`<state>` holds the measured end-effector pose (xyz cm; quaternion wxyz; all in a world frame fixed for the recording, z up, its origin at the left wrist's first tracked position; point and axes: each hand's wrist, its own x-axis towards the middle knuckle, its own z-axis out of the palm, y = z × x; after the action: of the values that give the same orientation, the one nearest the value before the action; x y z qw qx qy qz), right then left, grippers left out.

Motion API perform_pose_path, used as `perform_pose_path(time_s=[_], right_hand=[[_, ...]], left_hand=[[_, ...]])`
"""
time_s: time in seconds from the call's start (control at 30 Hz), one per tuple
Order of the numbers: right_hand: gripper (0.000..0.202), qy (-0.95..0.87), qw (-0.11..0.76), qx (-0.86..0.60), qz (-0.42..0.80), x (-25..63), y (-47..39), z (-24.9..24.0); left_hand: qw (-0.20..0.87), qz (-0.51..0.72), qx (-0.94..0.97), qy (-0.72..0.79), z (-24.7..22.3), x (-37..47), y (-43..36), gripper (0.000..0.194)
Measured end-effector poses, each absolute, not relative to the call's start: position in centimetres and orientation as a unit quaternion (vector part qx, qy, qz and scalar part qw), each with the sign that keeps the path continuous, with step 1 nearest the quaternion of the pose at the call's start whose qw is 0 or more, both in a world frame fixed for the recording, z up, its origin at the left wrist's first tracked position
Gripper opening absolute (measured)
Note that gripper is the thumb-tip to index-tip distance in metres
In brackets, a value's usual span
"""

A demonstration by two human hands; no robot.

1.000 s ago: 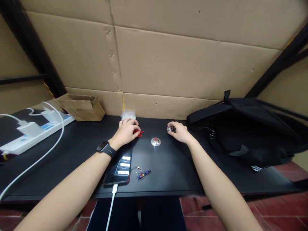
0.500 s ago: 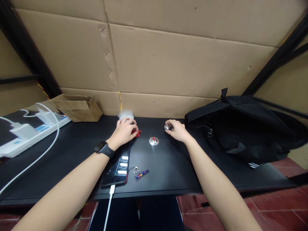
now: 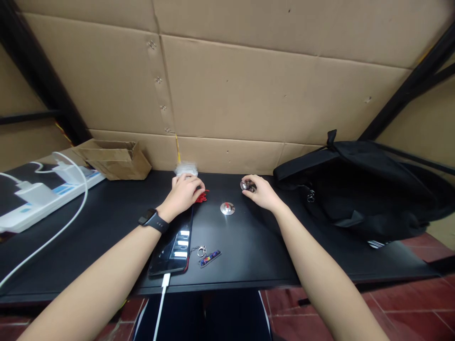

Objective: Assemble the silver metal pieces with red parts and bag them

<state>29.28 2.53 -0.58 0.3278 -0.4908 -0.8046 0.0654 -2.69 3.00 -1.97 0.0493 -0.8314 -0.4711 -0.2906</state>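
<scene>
My left hand (image 3: 185,193) is curled with thumb and fingers together on a bunch of red cord (image 3: 201,196), just beyond a phone (image 3: 170,251). Part of the cord is hidden under the hand. To the right, my right hand (image 3: 261,190) is closed around a shiny round metal piece (image 3: 245,185), its far side covered by the fingers. On the table between both hands lies a silver metal disc (image 3: 227,208) with a raised, red-marked centre. A keychain (image 3: 209,258) with a ring and colourful tag rests beside the phone.
A black bag (image 3: 362,184) fills the table's right side. At the left are a power strip (image 3: 64,192) with white plugs, and an open cardboard box (image 3: 115,161). A clear plastic bundle (image 3: 186,168) sits behind my left hand. A white cable (image 3: 161,298) runs from the phone.
The metal piece in my right hand has turned and shifted slightly left and away. My left thumb has lifted a little, and more of the red cord shows below it.
</scene>
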Motion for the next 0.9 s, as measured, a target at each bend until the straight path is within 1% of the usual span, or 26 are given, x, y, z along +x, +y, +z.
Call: perform_pose_path(time_s=[0.13, 0.23, 0.4, 0.57, 0.63, 0.77, 0.9], right_hand=[[0.034, -0.807, 0.369, -0.452, 0.098, 28.2, 1.8, -0.2], [0.034, -0.802, 0.383, -0.442, 0.116, 27.2, 0.9, 0.3], [0.038, -0.807, 0.393, -0.415, 0.15, 25.7, -0.2, 0.6], [0.043, -0.8, 0.439, -0.366, 0.182, 24.1, -1.2, 0.5], [0.045, -0.793, 0.462, -0.35, 0.189, 23.4, -1.5, 0.3], [0.047, -0.783, 0.487, -0.334, 0.195, 22.6, -1.9, -0.1], [0.048, -0.781, 0.478, -0.335, 0.221, 22.2, -2.0, -0.5]], left_hand=[[-0.014, -0.307, -0.841, -0.446, -0.8, -2.4, 2.3, 0.014], [-0.041, -0.325, -0.853, -0.407, 0.1, -2.1, 1.6, 0.012], [-0.043, -0.344, -0.854, -0.388, 0.7, -1.4, 0.5, 0.008], [-0.038, -0.334, -0.859, -0.386, 0.6, -0.9, 0.1, 0.023], [-0.032, -0.336, -0.855, -0.393, 0.6, -0.7, 0.0, 0.026], [-0.023, -0.347, -0.849, -0.398, 0.7, -0.5, -0.3, 0.022], [-0.027, -0.348, -0.853, -0.387, 0.7, -0.3, -0.5, 0.018]])
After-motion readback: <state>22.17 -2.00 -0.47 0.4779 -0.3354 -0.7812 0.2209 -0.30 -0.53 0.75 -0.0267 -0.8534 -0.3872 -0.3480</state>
